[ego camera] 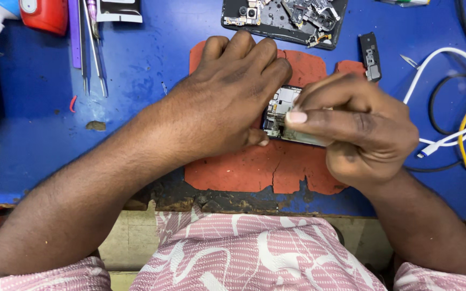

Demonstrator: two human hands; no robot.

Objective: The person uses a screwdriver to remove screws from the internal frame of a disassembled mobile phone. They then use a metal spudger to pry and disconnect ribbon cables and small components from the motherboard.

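- Opened phone (282, 110), circuit parts exposed, lying on the red work mat (244, 170) near the middle of the blue desk (39, 140), mostly hidden under both hands.
- Left hand (227, 99) pressed flat over the phone's left end, fingers (260, 54) together and curled over its far edge.
- Right hand (357, 126) bunched over the phone's right part, fingers pinched together; whatever sits between them too hidden to tell.
- Second dismantled phone (284, 19) at the far edge.
- Tweezers (95, 48) toward the far left corner.
- White cable (449, 97) near the right edge.
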